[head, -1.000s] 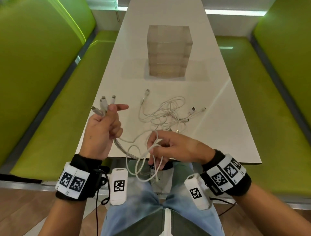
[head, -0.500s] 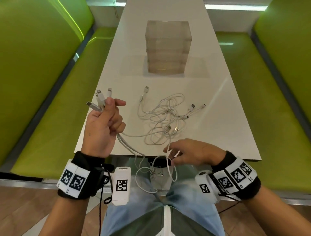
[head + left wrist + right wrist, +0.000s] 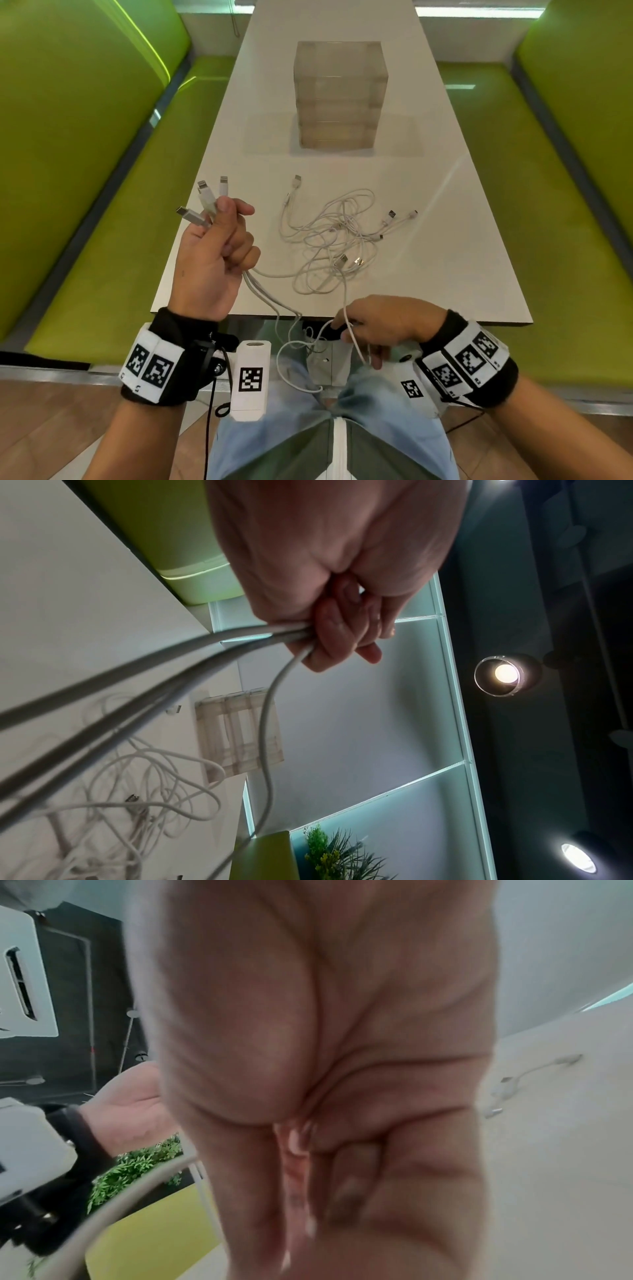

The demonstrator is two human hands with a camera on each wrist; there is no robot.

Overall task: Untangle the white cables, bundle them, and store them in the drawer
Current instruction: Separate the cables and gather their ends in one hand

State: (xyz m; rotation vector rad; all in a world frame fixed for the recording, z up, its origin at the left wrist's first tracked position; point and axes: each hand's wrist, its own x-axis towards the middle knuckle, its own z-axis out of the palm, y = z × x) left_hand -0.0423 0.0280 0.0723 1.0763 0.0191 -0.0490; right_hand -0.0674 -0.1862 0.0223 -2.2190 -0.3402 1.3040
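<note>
My left hand [image 3: 219, 246] is raised over the table's near left corner and grips several white cables just below their plugs [image 3: 205, 202], which stick up past my fingers. In the left wrist view my curled fingers [image 3: 339, 639] clamp the strands [image 3: 192, 658]. The held cables hang off the table edge into loops [image 3: 291, 356] over my lap. My right hand [image 3: 356, 332], just below the near edge, pinches one strand that runs up to the tangled white cable pile [image 3: 335, 246] on the table. A clear drawer unit [image 3: 339, 96] stands further back, its drawers closed.
The white table [image 3: 462, 240] is long and narrow, with green benches [image 3: 85, 205] along both sides. Its near edge lies just above my right hand. My lap in jeans [image 3: 308, 428] is below the hanging loops.
My right hand has dropped from above the table edge to just below it, drawing cable toward my lap. My left hand has lifted the plugs slightly and kept its grip.
</note>
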